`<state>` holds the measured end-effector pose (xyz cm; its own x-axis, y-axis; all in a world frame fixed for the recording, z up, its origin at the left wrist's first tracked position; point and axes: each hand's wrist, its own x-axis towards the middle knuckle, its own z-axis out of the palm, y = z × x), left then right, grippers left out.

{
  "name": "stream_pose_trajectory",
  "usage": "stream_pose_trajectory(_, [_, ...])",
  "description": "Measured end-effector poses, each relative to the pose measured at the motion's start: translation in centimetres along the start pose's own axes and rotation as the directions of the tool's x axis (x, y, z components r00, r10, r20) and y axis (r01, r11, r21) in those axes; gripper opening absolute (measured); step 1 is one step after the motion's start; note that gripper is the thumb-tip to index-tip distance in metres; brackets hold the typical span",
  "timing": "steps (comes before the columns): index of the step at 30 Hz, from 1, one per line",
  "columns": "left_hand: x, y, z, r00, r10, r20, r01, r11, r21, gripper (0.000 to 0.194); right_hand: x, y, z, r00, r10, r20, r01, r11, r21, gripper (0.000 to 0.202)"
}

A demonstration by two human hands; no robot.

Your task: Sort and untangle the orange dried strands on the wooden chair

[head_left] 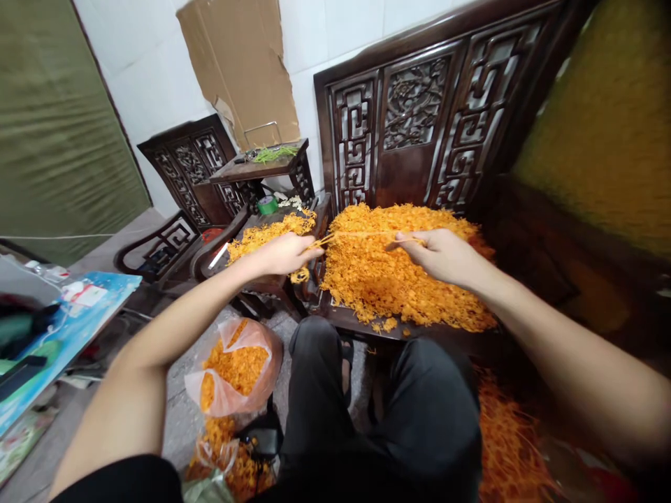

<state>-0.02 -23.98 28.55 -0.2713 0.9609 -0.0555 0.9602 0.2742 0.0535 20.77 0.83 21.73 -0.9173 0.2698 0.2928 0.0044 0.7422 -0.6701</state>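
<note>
A thin orange strand [361, 233] stretches nearly level between my two hands. My left hand [291, 253] is closed on its left end, with a few more orange strands poking out past the fingers. At the other end, my right hand [443, 257] pinches the strand between thumb and fingers. Below and behind the strand, a large heap of curly orange pieces [398, 286] covers the seat of a dark carved bench. A smaller batch of similar orange pieces [272, 229] lies on a low surface beyond my left hand. The exact make of these pieces is too small to tell.
An open pink bag [272, 342] of orange pieces stands on the floor at left. Orange strands [511, 440] lie low at right. The bench's carved back [403, 164] rises behind the heap. Green tape [268, 205], a small table [256, 168] and a blue board [99, 314] are leftward.
</note>
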Motion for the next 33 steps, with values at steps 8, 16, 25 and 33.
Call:
stream_pose_trajectory(8, [2.8,5.1,2.6,0.952,0.202,-0.229,-0.29,0.832,-0.472,0.051,1.4,-3.7,7.2,0.999,-0.042,-0.018,0.041,0.637,0.769,0.077])
stream_pose_trajectory(16, [2.9,7.8,2.0,0.996,0.069,-0.048,-0.061,0.985,0.164,0.039,0.5,-5.3,6.7,0.982,0.06,-0.177,0.064,0.785,0.616,0.052])
stream_pose_trajectory(25, [1.4,7.8,1.1,0.991,0.128,-0.031,-0.131,0.988,-0.087,0.072,-1.4,-2.4,7.9,0.83,0.377,-0.411,0.006,0.73,0.683,0.052])
stream_pose_trajectory(33, [5.7,10.4,4.0,0.944,-0.067,-0.324,-0.172,0.738,-0.653,0.045,-2.2,-1.7,7.3,0.981,0.138,-0.139,-0.048,0.858,0.511,0.052])
